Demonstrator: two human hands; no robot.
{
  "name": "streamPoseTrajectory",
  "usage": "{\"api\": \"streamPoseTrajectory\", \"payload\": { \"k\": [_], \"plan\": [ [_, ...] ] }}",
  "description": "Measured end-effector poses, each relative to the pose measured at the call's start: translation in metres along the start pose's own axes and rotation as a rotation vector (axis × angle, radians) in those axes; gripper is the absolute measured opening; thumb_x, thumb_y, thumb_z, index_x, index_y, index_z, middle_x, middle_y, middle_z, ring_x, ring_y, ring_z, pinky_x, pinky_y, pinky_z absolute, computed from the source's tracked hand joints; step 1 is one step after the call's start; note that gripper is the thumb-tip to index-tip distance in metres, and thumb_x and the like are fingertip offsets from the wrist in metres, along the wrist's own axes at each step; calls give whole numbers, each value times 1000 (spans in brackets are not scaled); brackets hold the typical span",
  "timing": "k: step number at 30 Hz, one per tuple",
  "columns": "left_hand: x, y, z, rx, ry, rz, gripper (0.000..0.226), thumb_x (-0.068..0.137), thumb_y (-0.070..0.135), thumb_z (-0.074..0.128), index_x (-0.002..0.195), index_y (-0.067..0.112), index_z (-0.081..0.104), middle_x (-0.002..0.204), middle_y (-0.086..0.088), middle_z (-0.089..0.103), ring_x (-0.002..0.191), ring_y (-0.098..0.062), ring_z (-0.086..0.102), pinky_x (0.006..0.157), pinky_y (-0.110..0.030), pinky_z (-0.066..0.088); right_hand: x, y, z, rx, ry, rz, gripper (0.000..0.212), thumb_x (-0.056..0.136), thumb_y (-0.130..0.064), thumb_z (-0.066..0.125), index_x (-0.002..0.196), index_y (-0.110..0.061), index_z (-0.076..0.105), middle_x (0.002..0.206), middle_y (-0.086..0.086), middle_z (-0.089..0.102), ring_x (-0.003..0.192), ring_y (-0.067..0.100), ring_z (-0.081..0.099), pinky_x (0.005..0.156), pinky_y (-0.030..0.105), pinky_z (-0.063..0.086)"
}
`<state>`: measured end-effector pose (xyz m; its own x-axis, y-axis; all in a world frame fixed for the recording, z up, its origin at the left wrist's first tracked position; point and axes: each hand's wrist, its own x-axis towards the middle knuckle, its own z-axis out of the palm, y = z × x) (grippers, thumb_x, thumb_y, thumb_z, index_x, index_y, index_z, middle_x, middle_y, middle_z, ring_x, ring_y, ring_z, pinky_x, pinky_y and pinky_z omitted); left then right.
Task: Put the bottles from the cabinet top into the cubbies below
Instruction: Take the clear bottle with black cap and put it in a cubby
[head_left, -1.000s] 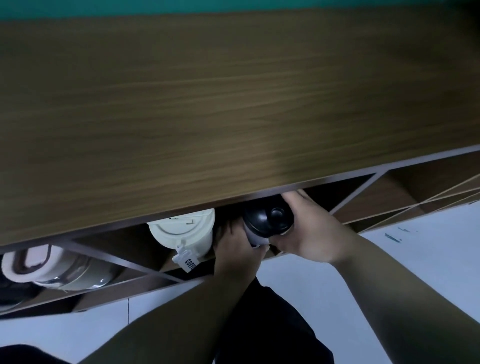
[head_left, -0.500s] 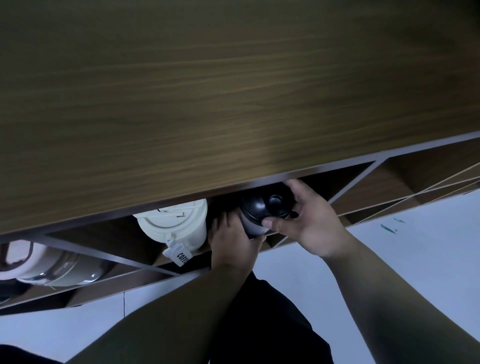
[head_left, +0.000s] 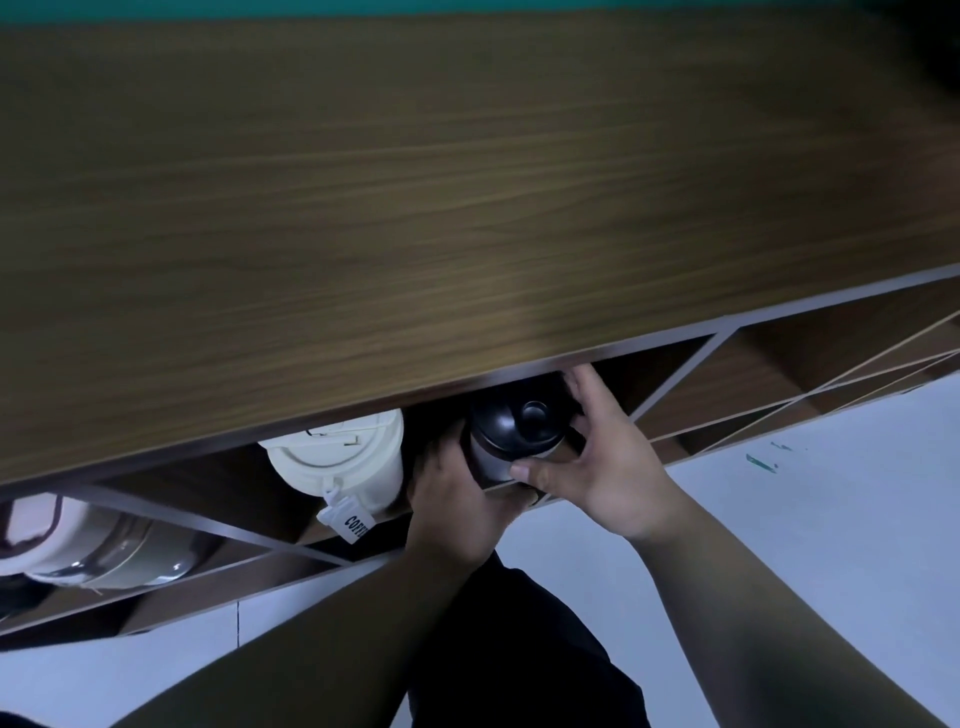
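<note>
A bottle with a glossy black domed lid (head_left: 519, 423) lies in a diagonal cubby just under the front edge of the wooden cabinet top (head_left: 467, 208). My right hand (head_left: 597, 457) wraps it from the right, thumb under the body, fingers over the lid. My left hand (head_left: 457, 499) presses against its left side from below. To the left, in the same cubby, sits a cream-white bottle (head_left: 343, 457) with a tag reading "COFFEE". A pale bottle with a pink loop handle (head_left: 78, 540) rests in the cubby at far left.
More diagonal cubbies (head_left: 769, 384) with thin grey dividers run to the right. Pale floor (head_left: 805, 519) lies below, with a small green mark on it. My dark clothing shows between my forearms.
My right thumb has slid under the black-lidded bottle and my fingers have spread over its lid. The view has shifted slightly; the bottle stays in the same cubby.
</note>
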<state>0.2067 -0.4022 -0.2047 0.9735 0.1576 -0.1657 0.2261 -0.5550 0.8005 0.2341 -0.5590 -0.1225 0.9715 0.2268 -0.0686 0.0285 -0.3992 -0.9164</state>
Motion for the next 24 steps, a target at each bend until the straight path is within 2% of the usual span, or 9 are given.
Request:
{"api": "streamPoseTrajectory", "payload": {
  "k": [3,6,9,13,16,20,24],
  "plan": [
    [0,1,-7,-180,4,26,108,57,55,94,149,29,45,142,5,60,134,-16,58,110,-48,50,0,-11,-2,-45,-9,-16,94,63,-38,90,144,-43,43,146,-13,52,138,11,51,113,42,45],
    [4,10,-14,-223,-53,90,94,65,46,92,147,30,48,135,11,65,129,-12,62,107,-46,52,5,-19,-1,-116,-26,-6,84,66,-30,90,138,-40,49,134,-17,54,127,5,56,105,31,49],
    [3,17,-16,-237,-60,77,79,65,47,82,138,34,55,124,14,70,117,-9,66,100,-45,55,9,-17,2,-166,-24,7,70,67,-26,88,129,-33,57,122,-19,57,117,4,60,95,25,48],
    [-1,18,-13,-243,-25,78,79,66,51,76,139,28,55,126,9,69,119,-14,65,103,-45,54,9,-15,1,-168,-36,21,66,71,-27,83,131,-25,57,115,-25,55,115,9,61,95,30,51],
    [-2,16,-11,-255,-23,79,74,70,43,80,138,28,54,125,9,68,118,-11,65,102,-38,54,8,-14,1,-167,-42,12,70,72,-27,82,137,-22,55,118,-23,55,118,10,61,99,34,53],
    [0,14,-13,-255,-59,91,68,75,34,84,136,31,55,118,20,67,112,2,63,94,-20,47,7,-11,4,-190,-14,43,80,71,-40,80,141,-14,52,132,-6,56,123,17,60,104,41,52],
    [2,11,-14,-256,-87,84,63,78,28,86,134,30,57,121,19,69,116,-1,64,95,-19,47,5,-11,6,-225,-3,70,83,72,-45,78,142,-14,49,139,1,54,126,20,58,106,46,50]
  ]
}}
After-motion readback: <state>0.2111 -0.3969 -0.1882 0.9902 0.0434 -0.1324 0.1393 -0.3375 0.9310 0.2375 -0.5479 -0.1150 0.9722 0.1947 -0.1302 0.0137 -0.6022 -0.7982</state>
